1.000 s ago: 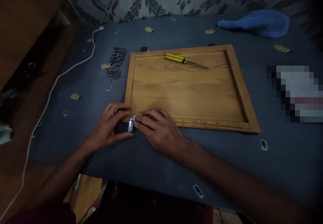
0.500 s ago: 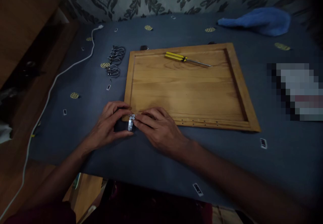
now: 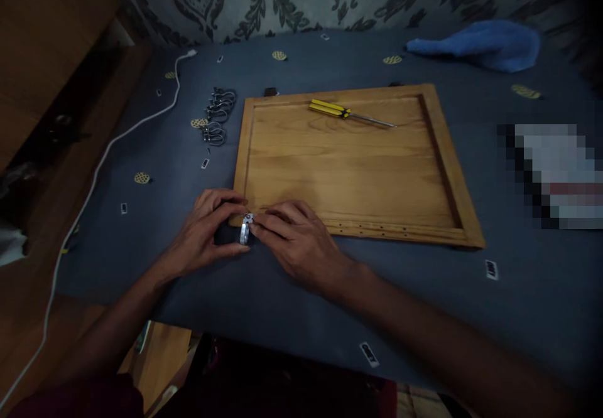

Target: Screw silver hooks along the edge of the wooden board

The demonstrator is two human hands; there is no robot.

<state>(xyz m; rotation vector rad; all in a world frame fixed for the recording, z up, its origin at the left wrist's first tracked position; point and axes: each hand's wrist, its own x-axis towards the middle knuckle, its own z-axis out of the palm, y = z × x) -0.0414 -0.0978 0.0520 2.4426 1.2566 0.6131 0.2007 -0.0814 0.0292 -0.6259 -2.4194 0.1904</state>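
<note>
A small shiny metal clamp [image 3: 244, 232] sits at the near left corner of a framed wooden panel [image 3: 339, 160]. My left hand [image 3: 201, 233] curves around its left side, fingertips at the frame's corner and thumb by the lower end of the clamp. From the right, the fingers of my right hand [image 3: 301, 236] are pressed together at the clamp's upper end. A screwdriver [image 3: 330, 108] with a yellow and black handle lies on the far part of the panel. Small dark holes line the panel's near rail.
Several metal clamps [image 3: 219, 105] lie left of the panel on the blue-grey cloth [image 3: 292, 299]. A white cable [image 3: 117, 139] runs down the left side. At the back right is a blue cloth [image 3: 499, 44], with a blurred-out object [image 3: 556, 173] nearer the right edge.
The view has shifted very slightly. Both hands stay at the clamp in nearly the same pose.
</note>
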